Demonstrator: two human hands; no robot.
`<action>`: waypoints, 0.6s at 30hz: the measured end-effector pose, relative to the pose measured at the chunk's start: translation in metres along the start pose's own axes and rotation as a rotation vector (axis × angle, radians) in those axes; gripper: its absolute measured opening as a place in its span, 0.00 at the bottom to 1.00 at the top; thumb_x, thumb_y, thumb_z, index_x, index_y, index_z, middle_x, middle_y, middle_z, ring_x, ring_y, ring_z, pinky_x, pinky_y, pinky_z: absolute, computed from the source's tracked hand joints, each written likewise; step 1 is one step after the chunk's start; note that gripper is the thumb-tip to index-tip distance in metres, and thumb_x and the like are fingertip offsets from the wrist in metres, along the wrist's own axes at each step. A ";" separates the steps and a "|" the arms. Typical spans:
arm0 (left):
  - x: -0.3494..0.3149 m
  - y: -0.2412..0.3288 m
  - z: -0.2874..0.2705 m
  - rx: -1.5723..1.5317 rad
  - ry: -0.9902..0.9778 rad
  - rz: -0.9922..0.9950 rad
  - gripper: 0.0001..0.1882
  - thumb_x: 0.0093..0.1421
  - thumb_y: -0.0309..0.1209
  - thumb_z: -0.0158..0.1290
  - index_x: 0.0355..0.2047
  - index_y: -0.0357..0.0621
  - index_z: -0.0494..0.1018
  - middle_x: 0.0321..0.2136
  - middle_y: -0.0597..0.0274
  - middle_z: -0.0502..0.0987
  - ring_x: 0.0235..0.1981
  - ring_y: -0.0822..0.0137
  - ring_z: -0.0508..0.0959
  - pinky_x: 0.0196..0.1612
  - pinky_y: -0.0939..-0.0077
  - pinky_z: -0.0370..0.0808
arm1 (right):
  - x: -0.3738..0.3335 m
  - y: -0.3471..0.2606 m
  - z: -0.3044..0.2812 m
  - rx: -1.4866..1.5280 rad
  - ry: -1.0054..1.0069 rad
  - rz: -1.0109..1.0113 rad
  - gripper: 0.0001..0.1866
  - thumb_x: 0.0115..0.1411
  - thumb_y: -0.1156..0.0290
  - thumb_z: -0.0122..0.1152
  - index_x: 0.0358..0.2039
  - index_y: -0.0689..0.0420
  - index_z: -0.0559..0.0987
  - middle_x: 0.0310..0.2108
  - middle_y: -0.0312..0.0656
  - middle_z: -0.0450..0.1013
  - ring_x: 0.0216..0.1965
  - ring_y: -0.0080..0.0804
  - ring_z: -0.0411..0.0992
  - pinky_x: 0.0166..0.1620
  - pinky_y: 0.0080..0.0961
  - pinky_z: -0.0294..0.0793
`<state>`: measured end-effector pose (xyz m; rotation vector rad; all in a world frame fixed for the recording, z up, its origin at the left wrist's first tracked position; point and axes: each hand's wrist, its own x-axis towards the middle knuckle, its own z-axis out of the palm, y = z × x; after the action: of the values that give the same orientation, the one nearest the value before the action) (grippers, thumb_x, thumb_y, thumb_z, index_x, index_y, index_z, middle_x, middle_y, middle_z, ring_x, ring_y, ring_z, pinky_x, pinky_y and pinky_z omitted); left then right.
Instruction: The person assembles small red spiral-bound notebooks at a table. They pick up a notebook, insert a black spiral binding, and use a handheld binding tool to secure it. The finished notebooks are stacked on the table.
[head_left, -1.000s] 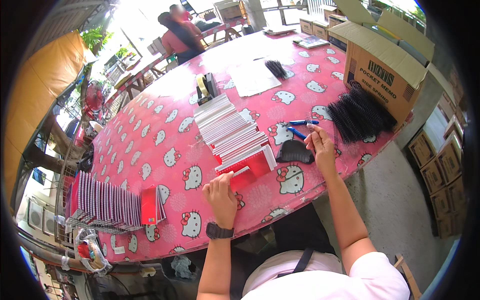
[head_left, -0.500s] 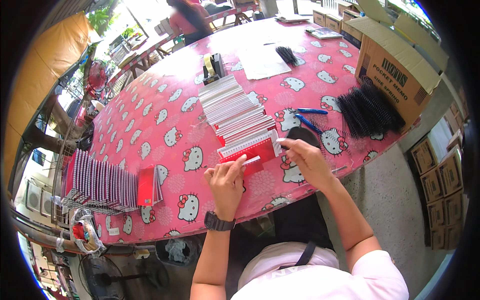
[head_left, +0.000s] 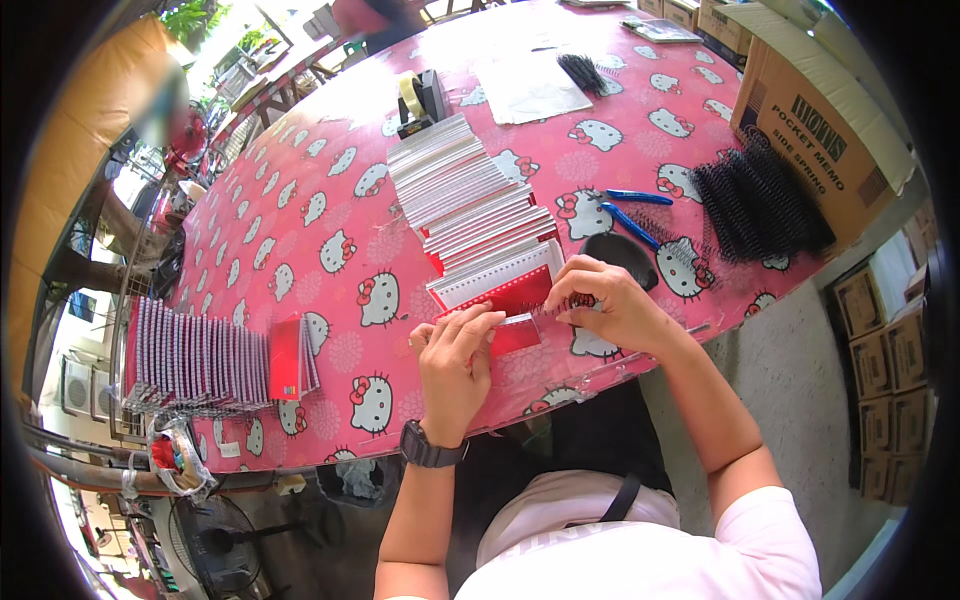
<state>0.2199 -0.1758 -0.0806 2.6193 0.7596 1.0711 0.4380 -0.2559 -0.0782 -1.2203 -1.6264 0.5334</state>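
Note:
My left hand (head_left: pixel 455 360), with a dark watch at its wrist, is closed on a small red memo pad (head_left: pixel 517 340) near the table's front edge. Between the thumb and fingers of my right hand (head_left: pixel 612 308) is a thin dark spiral wire (head_left: pixel 538 309), which reaches the end of the pad's pale edge. Whether it has entered the holes is too small to tell. Just beyond my hands, a long row of unbound memo pads (head_left: pixel 460 185) stretches away, with punched holes showing on the nearest white sheet.
Bound notebooks (head_left: pixel 200 355) stand packed at the left, beside a red-covered one (head_left: pixel 286 360). Blue-handled pliers (head_left: pixel 632 224), a dark oval object (head_left: pixel 618 258) and piled black spirals (head_left: pixel 755 205) lie right, near a cardboard box (head_left: pixel 815 135). A tape dispenser (head_left: pixel 428 95) stands behind the row.
My right hand has come in toward the pad, and the spiral in its fingers now meets the pad's edge. The left hand keeps its hold. My view has shifted slightly.

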 end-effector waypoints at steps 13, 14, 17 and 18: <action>0.002 -0.006 0.000 -0.034 0.018 0.035 0.12 0.55 0.25 0.55 0.40 0.49 0.80 0.38 0.66 0.81 0.38 0.69 0.77 0.42 0.75 0.62 | 0.014 0.009 -0.007 -0.116 -0.095 -0.067 0.16 0.41 0.84 0.63 0.32 0.52 0.78 0.30 0.33 0.69 0.37 0.30 0.69 0.45 0.31 0.65; 0.002 -0.007 0.001 -0.036 0.028 0.034 0.12 0.55 0.24 0.55 0.40 0.49 0.80 0.38 0.66 0.81 0.38 0.69 0.77 0.42 0.75 0.62 | 0.014 0.009 -0.008 -0.131 -0.112 -0.071 0.16 0.41 0.84 0.63 0.32 0.52 0.78 0.30 0.33 0.69 0.37 0.30 0.69 0.45 0.32 0.65; 0.002 -0.010 0.006 -0.046 0.052 0.029 0.13 0.54 0.23 0.55 0.39 0.50 0.80 0.39 0.67 0.80 0.38 0.70 0.77 0.41 0.74 0.61 | 0.016 0.010 -0.011 -0.077 -0.096 -0.060 0.15 0.42 0.82 0.64 0.31 0.52 0.78 0.30 0.33 0.69 0.37 0.30 0.69 0.45 0.32 0.65; 0.003 -0.011 0.007 -0.050 0.059 0.027 0.14 0.53 0.23 0.55 0.39 0.51 0.80 0.40 0.68 0.80 0.38 0.71 0.77 0.41 0.73 0.60 | 0.016 0.009 -0.011 -0.088 -0.083 -0.059 0.14 0.42 0.82 0.65 0.31 0.52 0.78 0.29 0.33 0.70 0.36 0.30 0.69 0.45 0.32 0.65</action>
<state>0.2222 -0.1653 -0.0880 2.5738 0.7020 1.1635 0.4516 -0.2398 -0.0741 -1.2243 -1.7667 0.4848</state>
